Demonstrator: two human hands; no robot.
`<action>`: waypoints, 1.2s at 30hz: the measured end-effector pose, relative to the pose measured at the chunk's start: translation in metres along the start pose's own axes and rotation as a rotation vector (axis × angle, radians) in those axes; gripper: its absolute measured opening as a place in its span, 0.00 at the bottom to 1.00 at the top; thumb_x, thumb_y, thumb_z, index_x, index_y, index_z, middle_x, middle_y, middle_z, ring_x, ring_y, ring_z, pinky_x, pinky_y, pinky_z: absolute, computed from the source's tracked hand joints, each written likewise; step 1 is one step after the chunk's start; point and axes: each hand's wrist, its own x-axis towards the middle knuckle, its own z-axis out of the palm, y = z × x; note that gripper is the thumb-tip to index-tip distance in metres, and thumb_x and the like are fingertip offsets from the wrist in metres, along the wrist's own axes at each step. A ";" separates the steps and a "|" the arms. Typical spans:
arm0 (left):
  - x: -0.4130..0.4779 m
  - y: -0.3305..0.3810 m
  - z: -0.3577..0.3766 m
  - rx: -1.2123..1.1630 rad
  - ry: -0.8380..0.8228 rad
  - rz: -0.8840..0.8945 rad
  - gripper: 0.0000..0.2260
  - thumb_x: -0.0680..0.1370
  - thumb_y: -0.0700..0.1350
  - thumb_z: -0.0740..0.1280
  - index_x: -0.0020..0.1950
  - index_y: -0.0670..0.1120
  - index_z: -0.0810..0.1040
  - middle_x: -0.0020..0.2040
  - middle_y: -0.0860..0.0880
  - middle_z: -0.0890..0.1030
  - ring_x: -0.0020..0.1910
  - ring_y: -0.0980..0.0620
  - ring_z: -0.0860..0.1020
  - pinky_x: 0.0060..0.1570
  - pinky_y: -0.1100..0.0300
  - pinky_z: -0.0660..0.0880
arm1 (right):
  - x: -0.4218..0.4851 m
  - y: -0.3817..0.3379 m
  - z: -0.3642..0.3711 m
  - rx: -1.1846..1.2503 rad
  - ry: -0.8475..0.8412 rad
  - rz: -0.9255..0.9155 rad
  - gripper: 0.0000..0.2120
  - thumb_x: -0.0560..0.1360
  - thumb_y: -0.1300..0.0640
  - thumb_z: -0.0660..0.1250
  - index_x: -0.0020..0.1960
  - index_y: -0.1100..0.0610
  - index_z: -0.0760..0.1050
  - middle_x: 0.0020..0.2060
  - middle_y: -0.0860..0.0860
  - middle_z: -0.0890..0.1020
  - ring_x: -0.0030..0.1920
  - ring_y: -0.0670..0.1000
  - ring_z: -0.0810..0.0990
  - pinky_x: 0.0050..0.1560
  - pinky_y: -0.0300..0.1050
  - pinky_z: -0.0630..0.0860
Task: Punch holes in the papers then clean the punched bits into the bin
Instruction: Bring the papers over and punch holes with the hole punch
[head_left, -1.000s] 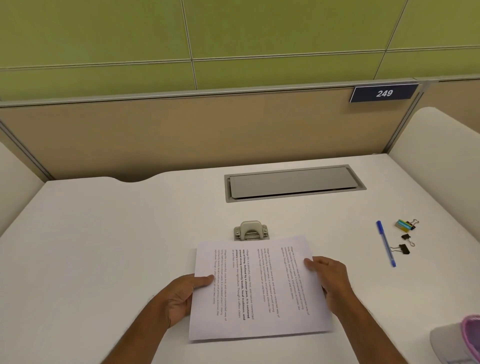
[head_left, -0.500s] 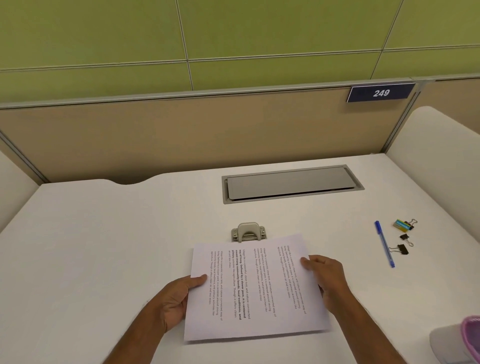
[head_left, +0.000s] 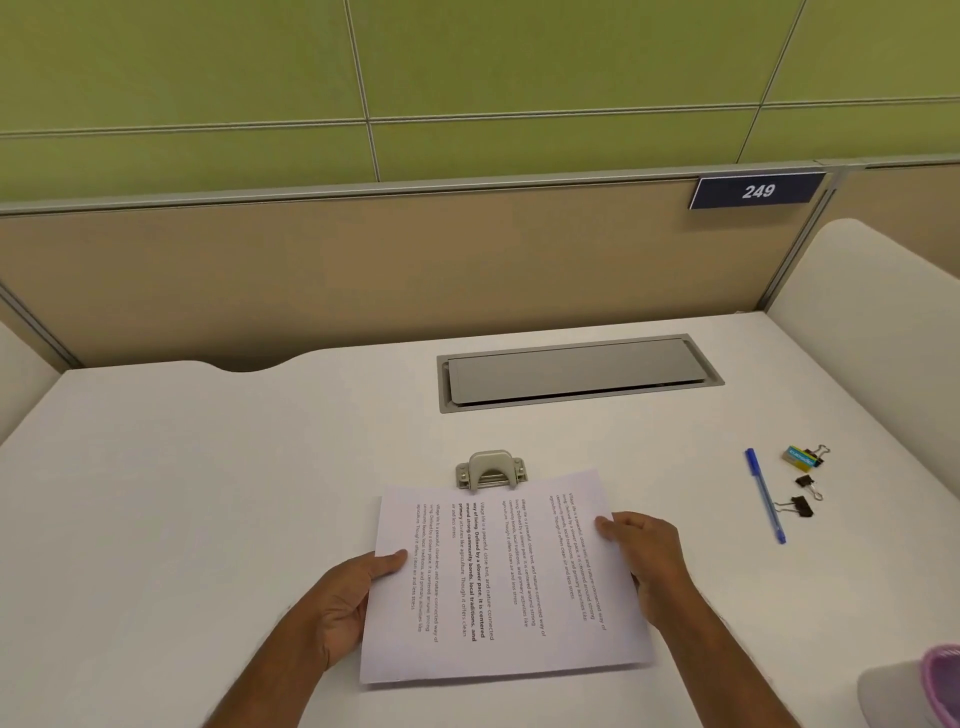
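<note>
A stack of printed white papers (head_left: 504, 582) is held sideways just above the white desk, its far edge at the mouth of a small grey metal hole punch (head_left: 491, 469). My left hand (head_left: 348, 597) grips the papers' left edge, thumb on top. My right hand (head_left: 641, 558) grips the right edge the same way. Whether the far edge is inside the punch slot I cannot tell. A pink-rimmed bin (head_left: 935, 686) shows at the bottom right corner, mostly cut off.
A blue pen (head_left: 764, 495) lies to the right, with several binder clips (head_left: 805, 480) beside it. A grey cable hatch (head_left: 576, 371) is set into the desk behind the punch. Beige partition walls close off the back and sides.
The papers and both hands have slid slightly towards me and to the left, away from the hole punch, so more of the punch shows.
</note>
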 end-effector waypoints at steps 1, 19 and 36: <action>0.000 0.000 0.000 -0.001 0.002 0.002 0.11 0.78 0.38 0.69 0.58 0.35 0.81 0.54 0.35 0.85 0.54 0.36 0.82 0.56 0.41 0.78 | 0.001 0.000 0.000 0.006 -0.003 -0.002 0.13 0.73 0.64 0.72 0.48 0.74 0.76 0.38 0.62 0.82 0.37 0.57 0.78 0.44 0.54 0.77; 0.007 0.000 -0.001 -0.028 0.055 0.024 0.12 0.77 0.39 0.71 0.58 0.37 0.81 0.52 0.36 0.85 0.55 0.35 0.82 0.53 0.40 0.79 | 0.004 -0.009 0.009 -0.084 -0.022 -0.007 0.08 0.71 0.63 0.71 0.39 0.65 0.74 0.37 0.58 0.74 0.38 0.55 0.71 0.42 0.51 0.68; 0.004 -0.001 0.006 -0.043 0.060 0.007 0.10 0.77 0.40 0.70 0.57 0.38 0.81 0.50 0.36 0.86 0.46 0.37 0.85 0.41 0.44 0.82 | -0.008 -0.022 0.026 -0.478 0.231 -0.201 0.09 0.77 0.56 0.69 0.56 0.55 0.81 0.47 0.52 0.85 0.51 0.57 0.82 0.54 0.52 0.77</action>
